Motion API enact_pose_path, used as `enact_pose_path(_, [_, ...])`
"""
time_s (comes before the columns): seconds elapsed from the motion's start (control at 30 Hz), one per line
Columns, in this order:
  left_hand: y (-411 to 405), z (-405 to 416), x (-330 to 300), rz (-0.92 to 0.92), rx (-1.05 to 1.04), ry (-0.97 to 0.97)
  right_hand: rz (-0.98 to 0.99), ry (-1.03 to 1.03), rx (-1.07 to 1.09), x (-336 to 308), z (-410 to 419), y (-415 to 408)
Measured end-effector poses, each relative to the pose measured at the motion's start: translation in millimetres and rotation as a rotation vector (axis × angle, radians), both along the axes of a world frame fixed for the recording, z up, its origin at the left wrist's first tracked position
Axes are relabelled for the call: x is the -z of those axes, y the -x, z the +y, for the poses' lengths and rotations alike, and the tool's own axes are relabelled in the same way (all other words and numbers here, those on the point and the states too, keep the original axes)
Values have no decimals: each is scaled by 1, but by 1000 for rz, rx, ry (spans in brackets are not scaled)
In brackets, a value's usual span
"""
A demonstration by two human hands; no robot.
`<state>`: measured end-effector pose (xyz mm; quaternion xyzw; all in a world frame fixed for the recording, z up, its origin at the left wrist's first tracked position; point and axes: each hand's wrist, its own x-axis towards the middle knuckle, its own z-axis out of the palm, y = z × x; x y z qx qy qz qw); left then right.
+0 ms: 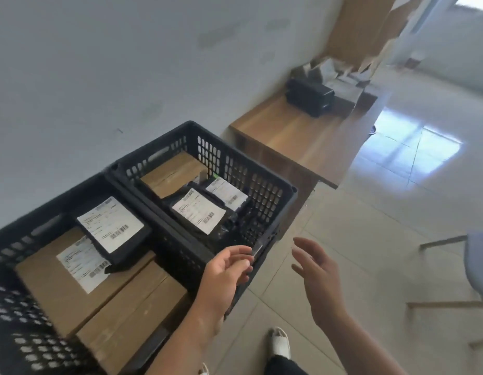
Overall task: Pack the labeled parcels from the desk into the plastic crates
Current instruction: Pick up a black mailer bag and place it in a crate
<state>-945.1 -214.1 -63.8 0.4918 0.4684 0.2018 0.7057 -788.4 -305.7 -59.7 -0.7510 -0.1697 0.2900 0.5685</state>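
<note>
wooden desk (294, 136) beyond black crates (262, 185)

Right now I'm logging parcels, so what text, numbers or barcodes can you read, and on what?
None is readable.
White label on black flat parcel, near black plastic crate: blurred print, barcode.
White label on brown cardboard box: blurred.
Two white labels on black poly bags, far black plastic crate: blurred.

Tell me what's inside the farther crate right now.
The farther crate holds a cardboard box at the back and two labelled black poly bags in front. Whatever lies beneath them is covered.
</note>
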Motion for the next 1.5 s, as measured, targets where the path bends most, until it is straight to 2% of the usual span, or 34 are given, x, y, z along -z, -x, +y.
enact_pose_path(0.17, [-76,-13,-10,52,43,-7,71,-64,36,-6,-14,-67])
enact_pose_path(0.4, [-211,-36,-14,4,109,6,168,-165,137,-3,-55,-194])
enact_pose_path(0.7, [-337,-49,-4,81,173,17,248,-183,259,8,-83,-323])
enact_pose_path(0.93, [-449,-2,13,121,234,2,267,-178,294,17,-47,-425])
enact_pose_path(1.3, [-677,144,-5,36,246,8,168,-85,260,-17,51,-625])
enact_pose_path(1.5, [-765,182,-5,54,277,11,228,-91,322,-14,83,-707])
